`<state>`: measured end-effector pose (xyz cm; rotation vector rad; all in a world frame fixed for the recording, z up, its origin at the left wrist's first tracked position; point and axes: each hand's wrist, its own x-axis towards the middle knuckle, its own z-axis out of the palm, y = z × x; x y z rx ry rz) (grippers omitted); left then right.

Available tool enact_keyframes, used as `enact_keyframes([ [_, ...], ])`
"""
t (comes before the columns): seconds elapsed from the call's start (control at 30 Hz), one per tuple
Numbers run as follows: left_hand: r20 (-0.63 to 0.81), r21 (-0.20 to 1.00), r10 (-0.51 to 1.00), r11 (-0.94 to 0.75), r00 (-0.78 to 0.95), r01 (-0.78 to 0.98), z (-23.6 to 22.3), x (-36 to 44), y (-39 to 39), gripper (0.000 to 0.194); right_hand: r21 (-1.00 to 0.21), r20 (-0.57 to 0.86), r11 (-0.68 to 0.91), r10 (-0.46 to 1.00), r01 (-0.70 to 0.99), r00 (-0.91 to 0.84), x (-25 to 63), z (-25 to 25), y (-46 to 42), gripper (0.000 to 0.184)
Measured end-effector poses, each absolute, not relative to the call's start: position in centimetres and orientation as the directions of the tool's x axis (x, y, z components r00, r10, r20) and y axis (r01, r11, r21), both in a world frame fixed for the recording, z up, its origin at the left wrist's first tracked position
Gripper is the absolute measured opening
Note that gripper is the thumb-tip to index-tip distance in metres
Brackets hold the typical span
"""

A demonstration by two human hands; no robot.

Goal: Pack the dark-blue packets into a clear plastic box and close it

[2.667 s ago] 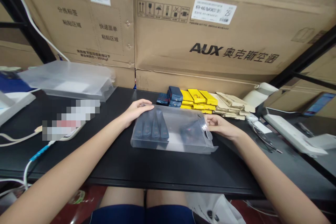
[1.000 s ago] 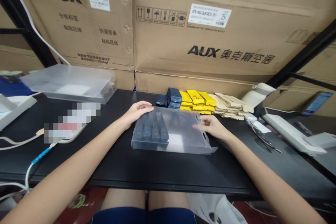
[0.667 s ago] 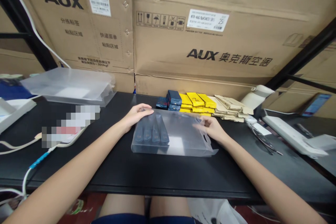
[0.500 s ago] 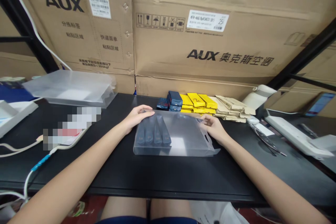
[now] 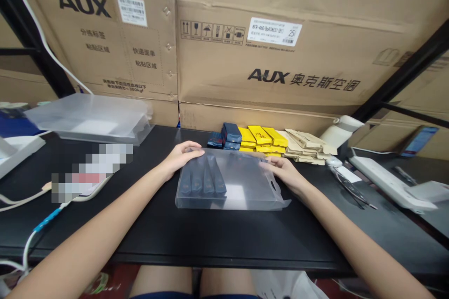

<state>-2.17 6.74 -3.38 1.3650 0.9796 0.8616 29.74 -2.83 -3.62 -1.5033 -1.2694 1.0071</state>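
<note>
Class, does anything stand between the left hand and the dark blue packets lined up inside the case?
Yes: the clear case itself. Its plastic covers the dark blue packets, which show through it, while the left hand holds its far left corner from outside. Nothing else visible does.

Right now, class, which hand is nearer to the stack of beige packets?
The right. The right hand is at the right end of the clear case, just in front of the beige packets; the left hand is on the case's far left corner, farther off.
</note>
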Motion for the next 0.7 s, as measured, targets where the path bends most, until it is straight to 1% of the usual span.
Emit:
enact_keyframes([
  [0.13,-0.065,0.997,0.920,0.046,0.385,0.059,-3.4,-2.1,6.8,0.044,-0.964,-0.056,-0.091,0.988,0.251,0.143,29.6,-3.2,-3.0,0.038],
  [0.23,-0.066,0.997,0.921,0.049,0.385,0.055,-3.3,-2.1,6.7,0.045,-0.966,-0.081,-0.103,0.992,0.236,0.097,29.6,-2.9,-3.3,0.040],
  [0.4,-0.069,0.997,0.919,0.053,0.388,0.053,-3.3,-2.2,6.7,0.046,-0.952,-0.100,-0.088,0.995,0.293,-0.025,29.6,-2.6,-3.6,0.033],
  [0.53,-0.060,0.998,0.920,0.043,0.387,0.052,-3.2,-2.1,6.6,0.046,-0.933,-0.149,-0.079,0.973,0.352,-0.175,29.6,-2.2,-4.0,0.034],
  [0.63,-0.053,0.998,0.924,0.033,0.379,0.059,-3.2,-2.1,6.6,0.047,-0.941,-0.187,-0.083,0.936,0.329,-0.299,29.6,-1.9,-4.2,0.037],
  [0.7,-0.050,0.998,0.924,0.030,0.379,0.060,-3.2,-2.1,6.5,0.047,-0.950,-0.198,-0.097,0.924,0.298,-0.329,29.6,-1.8,-4.3,0.041],
])
